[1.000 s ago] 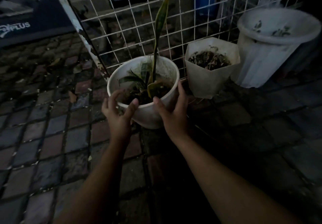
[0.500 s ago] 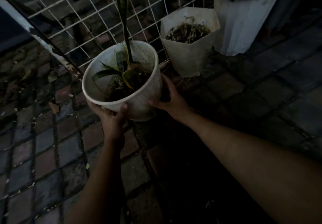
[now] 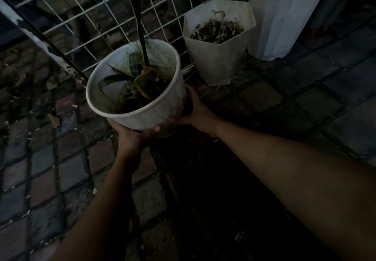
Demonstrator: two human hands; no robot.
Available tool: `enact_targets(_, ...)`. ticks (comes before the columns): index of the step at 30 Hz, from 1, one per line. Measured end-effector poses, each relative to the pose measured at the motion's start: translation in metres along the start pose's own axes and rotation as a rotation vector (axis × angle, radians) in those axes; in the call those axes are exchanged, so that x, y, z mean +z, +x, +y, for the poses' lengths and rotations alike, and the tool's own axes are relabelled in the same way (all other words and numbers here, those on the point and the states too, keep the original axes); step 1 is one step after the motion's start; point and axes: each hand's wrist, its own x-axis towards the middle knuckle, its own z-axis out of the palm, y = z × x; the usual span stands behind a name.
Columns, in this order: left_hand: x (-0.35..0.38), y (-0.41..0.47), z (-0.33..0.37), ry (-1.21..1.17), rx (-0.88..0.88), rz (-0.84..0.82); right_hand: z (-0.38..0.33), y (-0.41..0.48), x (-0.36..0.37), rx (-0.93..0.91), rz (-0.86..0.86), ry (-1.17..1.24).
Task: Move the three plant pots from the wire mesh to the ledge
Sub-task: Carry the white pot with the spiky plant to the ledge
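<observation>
With the left hand (image 3: 130, 136) under it and the right hand (image 3: 198, 112) at its side, fingers clamped on the round pot (image 3: 142, 102) above the paving, its tilt could spill soil or snag the tall leaf (image 3: 138, 16) on the wire mesh (image 3: 97, 27).

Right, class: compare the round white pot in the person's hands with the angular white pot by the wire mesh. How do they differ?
1. The round pot has a circular rim; the angular pot has flat, faceted sides.
2. The round pot is gripped by the left hand and right hand; the angular pot stands untouched on the paving.
3. The round pot holds a tall green leaf; the angular pot holds dry, withered stems.
Both are whitish.
</observation>
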Motion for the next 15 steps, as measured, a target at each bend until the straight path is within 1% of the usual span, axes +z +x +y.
enact_targets(4, -0.004, 0.004, 0.0, 0.016, 0.003, -0.013, 0.002, -0.002, 0.003, -0.019, -0.018, 0.022)
enact_targets(8, -0.007, 0.001, 0.008, 0.034, 0.12, 0.002, 0.001, -0.01, 0.005, 0.004, -0.023, 0.082)
enact_targets(12, -0.006, -0.002, 0.029, -0.047, 0.22, -0.028, -0.011, -0.019, 0.014, 0.005, 0.072, 0.23)
enact_targets(15, -0.003, -0.006, 0.053, -0.121, 0.269, -0.046, -0.039, -0.023, 0.018, -0.065, 0.107, 0.363)
